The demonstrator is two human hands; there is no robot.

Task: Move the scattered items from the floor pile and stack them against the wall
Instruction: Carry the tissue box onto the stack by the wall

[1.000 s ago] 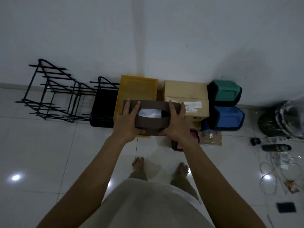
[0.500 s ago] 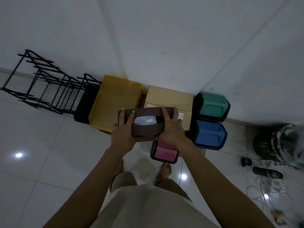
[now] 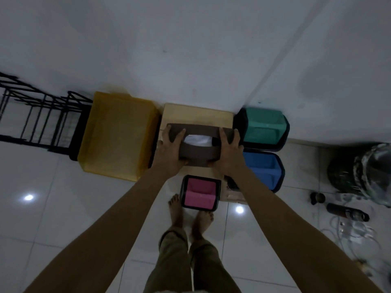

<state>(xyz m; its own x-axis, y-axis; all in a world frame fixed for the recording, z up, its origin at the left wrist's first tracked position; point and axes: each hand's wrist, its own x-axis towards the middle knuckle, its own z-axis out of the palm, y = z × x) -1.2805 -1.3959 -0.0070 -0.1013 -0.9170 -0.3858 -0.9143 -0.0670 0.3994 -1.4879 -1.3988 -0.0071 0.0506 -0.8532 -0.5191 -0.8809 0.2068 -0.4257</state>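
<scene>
Both hands hold brown tissue box (image 3: 198, 152), one at each end. Left hand (image 3: 170, 150) wrapped round left end, fingers curled over top, thumb tucked under. Right hand (image 3: 229, 152) wrapped round right end the same way. White tissue poking out of slot in the middle. Box up in the air, right over cardboard box (image 3: 196, 115) by wall (image 3: 190, 49).

Looks like time to put it down on the cardboard box. Best to keep it flat, lower it slowly, push it back close to the wall. Let go only when it sits still. Slide thumbs out from under first, or they get squashed.

Yellow bin (image 3: 117, 135) just to the left, green bin (image 3: 263, 129) and blue bin (image 3: 262, 171) just to the right. Pink bin (image 3: 200, 193) on floor near bare feet. Keep box from bumping those.
</scene>
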